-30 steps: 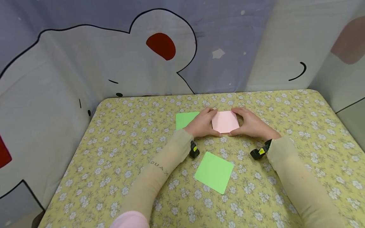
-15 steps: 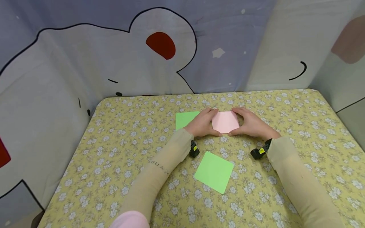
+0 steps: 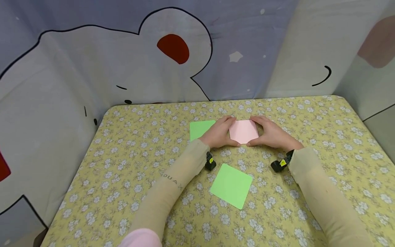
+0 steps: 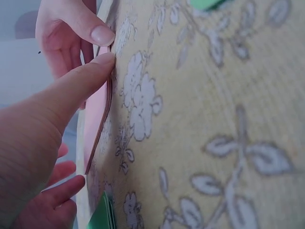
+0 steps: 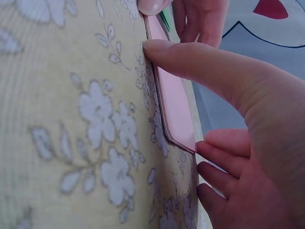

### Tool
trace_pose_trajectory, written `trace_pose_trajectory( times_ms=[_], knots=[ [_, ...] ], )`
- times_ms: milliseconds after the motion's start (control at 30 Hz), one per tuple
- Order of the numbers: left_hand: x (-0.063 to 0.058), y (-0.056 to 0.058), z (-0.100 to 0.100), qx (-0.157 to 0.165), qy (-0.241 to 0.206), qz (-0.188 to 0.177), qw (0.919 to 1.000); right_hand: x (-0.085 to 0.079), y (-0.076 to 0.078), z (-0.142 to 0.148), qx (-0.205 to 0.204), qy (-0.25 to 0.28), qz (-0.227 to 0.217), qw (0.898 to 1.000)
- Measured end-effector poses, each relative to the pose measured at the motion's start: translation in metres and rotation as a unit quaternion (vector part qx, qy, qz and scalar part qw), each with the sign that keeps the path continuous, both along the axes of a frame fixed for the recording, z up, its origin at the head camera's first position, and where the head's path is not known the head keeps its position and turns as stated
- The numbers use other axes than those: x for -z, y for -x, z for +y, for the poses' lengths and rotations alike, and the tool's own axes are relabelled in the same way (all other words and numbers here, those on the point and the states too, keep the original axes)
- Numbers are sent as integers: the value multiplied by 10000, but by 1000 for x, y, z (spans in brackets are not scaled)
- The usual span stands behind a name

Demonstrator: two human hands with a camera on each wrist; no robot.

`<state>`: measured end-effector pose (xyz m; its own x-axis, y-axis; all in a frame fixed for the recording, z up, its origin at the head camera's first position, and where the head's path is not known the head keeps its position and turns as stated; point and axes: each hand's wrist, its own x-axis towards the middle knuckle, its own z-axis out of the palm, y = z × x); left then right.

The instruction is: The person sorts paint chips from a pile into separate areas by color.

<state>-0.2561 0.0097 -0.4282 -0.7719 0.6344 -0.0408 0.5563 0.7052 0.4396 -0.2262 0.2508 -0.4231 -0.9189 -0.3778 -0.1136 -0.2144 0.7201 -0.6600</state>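
Note:
A thin stack of pink square sheets [image 3: 243,131] lies low at the table toward the back, its layered near edge visible in the right wrist view. On its left side, my left hand [image 3: 218,133] grips it, thumb along the near edge and fingers at the far left corner. My right hand [image 3: 271,133] mirrors this on the right side, its thumb [image 5: 167,55] on the near edge and fingertips around the right corner. Both thumb tips almost meet at the middle of that edge. Partly behind my left hand is a green stack of sheets [image 3: 200,129].
A single-looking green square [image 3: 231,186] lies askew on the table nearer me, between my forearms. The table wears a yellow flowered cloth [image 3: 139,164]. A printed curtain [image 3: 123,65] hangs behind the far edge and along the sides.
Both hands stay around the pink stack with hardly any shift. The brownish layer that showed under its near edge a second ago is now in line with the top sheet.

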Motion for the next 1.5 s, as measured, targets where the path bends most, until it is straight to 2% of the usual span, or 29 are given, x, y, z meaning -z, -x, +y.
trace_pose_trajectory(
  times_ms=[267, 500, 667, 967, 1500],
  knots=[
    [-10, -8, -12, 20, -169, 20, 9999, -6, -8, -2, 155, 82, 163, 9997],
    [-20, -15, -26, 83, -379, 197, 9991, -17, -20, -5, 169, -132, 426, 9989],
    [-26, -21, -35, 94, -528, 187, 9984, -20, -26, -5, 233, -215, 591, 9977],
    [-24, -36, -43, 84, -774, 22, 9970, -21, -41, -9, 172, -218, 747, 9968],
    [-27, -70, -50, 396, -749, 50, 9964, -23, -66, -13, -80, -256, 930, 9953]
  ],
)
